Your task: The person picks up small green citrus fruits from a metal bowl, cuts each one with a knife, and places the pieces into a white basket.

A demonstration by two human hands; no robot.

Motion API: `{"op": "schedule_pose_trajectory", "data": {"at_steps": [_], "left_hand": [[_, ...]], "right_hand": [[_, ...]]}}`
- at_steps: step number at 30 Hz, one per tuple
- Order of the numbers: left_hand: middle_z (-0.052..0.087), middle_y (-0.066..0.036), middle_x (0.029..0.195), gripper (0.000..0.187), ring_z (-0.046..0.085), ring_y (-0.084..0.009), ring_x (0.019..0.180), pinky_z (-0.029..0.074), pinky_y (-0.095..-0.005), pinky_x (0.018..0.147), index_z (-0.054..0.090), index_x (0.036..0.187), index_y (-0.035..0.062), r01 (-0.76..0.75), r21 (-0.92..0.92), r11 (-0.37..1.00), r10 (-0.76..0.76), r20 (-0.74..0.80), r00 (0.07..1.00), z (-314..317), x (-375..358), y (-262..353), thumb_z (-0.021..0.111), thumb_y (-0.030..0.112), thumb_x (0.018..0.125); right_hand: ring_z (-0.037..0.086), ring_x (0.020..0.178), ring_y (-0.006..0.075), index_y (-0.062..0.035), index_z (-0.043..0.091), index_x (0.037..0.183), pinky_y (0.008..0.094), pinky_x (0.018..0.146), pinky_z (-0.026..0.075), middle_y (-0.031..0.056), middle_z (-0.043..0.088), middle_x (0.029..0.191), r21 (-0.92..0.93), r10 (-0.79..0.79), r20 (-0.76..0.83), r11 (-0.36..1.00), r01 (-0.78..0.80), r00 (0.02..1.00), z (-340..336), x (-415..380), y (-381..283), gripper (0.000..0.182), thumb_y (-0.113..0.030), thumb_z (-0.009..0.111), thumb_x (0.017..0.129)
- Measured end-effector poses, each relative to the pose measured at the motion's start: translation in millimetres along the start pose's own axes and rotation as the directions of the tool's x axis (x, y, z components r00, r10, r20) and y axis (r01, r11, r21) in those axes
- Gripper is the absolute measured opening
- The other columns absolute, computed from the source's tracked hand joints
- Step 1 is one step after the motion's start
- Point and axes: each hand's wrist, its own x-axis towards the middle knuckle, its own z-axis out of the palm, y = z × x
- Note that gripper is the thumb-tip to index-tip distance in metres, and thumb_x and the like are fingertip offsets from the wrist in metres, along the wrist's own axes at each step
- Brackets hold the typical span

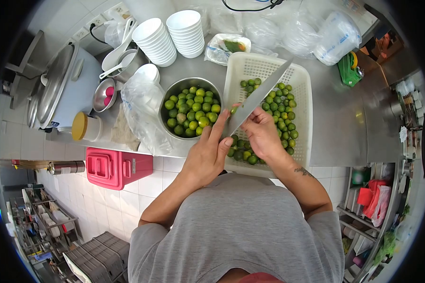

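Note:
A large knife with a broad metal blade slants over a white perforated plastic basket, its narrow end pointing to the far right. My right hand is closed at the lower part of the blade, fingers bent against it. My left hand lies at the blade's near left end, fingers stretched out and thumb apart; a bit of green shows by its fingertips. The knife's handle is hidden. Green limes cover much of the basket floor. Left of it, a steel bowl is full of limes.
Stacks of white bowls stand behind the steel bowl. A clear plastic bag and a yellow-lidded tub are to the left. Plastic-wrapped packs and a green tape dispenser sit at the back right. A red bin is on the floor.

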Motion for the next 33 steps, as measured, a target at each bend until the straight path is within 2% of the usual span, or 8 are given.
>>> {"op": "schedule_pose_trajectory", "data": {"at_steps": [8,17,19,22,25,29,32,33], "left_hand": [[0.053,-0.029,0.118,0.049,0.061,-0.0435,0.095,0.049,-0.0466,0.082,0.032,0.140,0.0052,-0.010,-0.174,0.985,0.002,-0.045,0.999,-4,5,-5,0.040,0.036,0.103],[0.059,-0.025,0.105,0.045,0.062,-0.0350,0.095,0.047,-0.0404,0.084,0.036,0.131,0.0000,0.086,-0.281,0.956,-0.114,-0.086,0.990,-23,5,-18,0.043,0.035,0.103],[0.060,-0.024,0.102,0.044,0.062,-0.0330,0.094,0.047,-0.0397,0.083,0.037,0.129,-0.0011,0.122,-0.284,0.951,-0.171,-0.155,0.973,-31,6,-20,0.043,0.034,0.104],[0.060,-0.027,0.112,0.053,0.061,-0.0333,0.105,0.046,-0.0380,0.091,0.039,0.134,-0.0049,0.171,-0.236,0.957,-0.224,-0.225,0.948,-41,10,-38,0.038,0.039,0.105],[0.055,-0.021,0.109,0.060,0.054,-0.0258,0.098,0.042,-0.0321,0.085,0.036,0.144,-0.0017,0.208,-0.254,0.945,-0.280,-0.293,0.914,-47,13,-42,0.036,0.044,0.104],[0.049,-0.004,0.081,0.058,0.045,-0.0092,0.064,0.041,-0.0236,0.059,0.037,0.147,0.0065,0.200,-0.247,0.948,-0.278,-0.344,0.897,-47,7,-49,0.037,0.045,0.104],[0.052,-0.020,0.114,0.058,0.050,-0.0236,0.103,0.038,-0.0316,0.089,0.034,0.146,0.0004,0.213,-0.308,0.927,-0.300,-0.272,0.914,-54,-3,-36,0.038,0.040,0.104],[0.052,-0.020,0.114,0.058,0.050,-0.0236,0.104,0.038,-0.0315,0.089,0.034,0.146,0.0004,0.206,-0.316,0.926,-0.294,-0.261,0.920,-53,-5,-34,0.039,0.040,0.104]], "right_hand": [[0.059,0.086,0.0112,0.0008,0.062,0.102,0.0282,0.080,0.050,0.0029,0.063,0.091,-0.099,0.043,-0.001,0.994,-0.043,0.999,14,-6,15,0.012,-0.001,0.063,0.090],[0.059,0.090,0.0123,0.0004,0.060,0.120,0.0283,0.083,0.050,0.0042,0.065,0.101,-0.379,0.135,0.195,0.924,-0.052,0.972,15,18,-8,0.032,-0.010,0.064,0.091],[0.061,0.091,0.0141,-0.0045,0.063,0.119,0.0287,0.083,0.050,0.0072,0.067,0.102,-0.755,-0.052,0.210,0.626,0.195,0.976,-5,50,-24,0.031,-0.008,0.064,0.088],[0.063,0.099,0.0306,-0.0053,0.064,0.113,0.0368,0.086,0.052,0.0136,0.066,0.108,-0.943,-0.136,0.199,0.241,0.228,0.970,-67,113,-12,0.027,-0.005,0.062,0.085],[0.059,0.103,0.0337,-0.0035,0.062,0.114,0.0389,0.092,0.049,0.0134,0.065,0.109,-0.945,-0.131,0.275,-0.217,0.243,0.953,-84,136,0,0.033,-0.004,0.068,0.081],[0.057,0.103,0.0384,-0.0037,0.062,0.114,0.0430,0.093,0.047,0.0152,0.063,0.111,-0.831,0.008,0.417,-0.402,0.385,0.909,-100,153,11,0.036,-0.005,0.068,0.079],[0.060,0.101,0.0310,-0.0033,0.061,0.116,0.0381,0.090,0.050,0.0130,0.064,0.109,-0.929,-0.054,0.297,-0.248,0.275,0.953,-91,143,12,0.033,-0.007,0.066,0.084],[0.061,0.101,0.0278,-0.0028,0.060,0.118,0.0359,0.090,0.050,0.0120,0.064,0.110,-0.969,-0.033,0.169,0.175,0.173,0.985,-84,136,7,0.031,-0.007,0.064,0.087]]}}
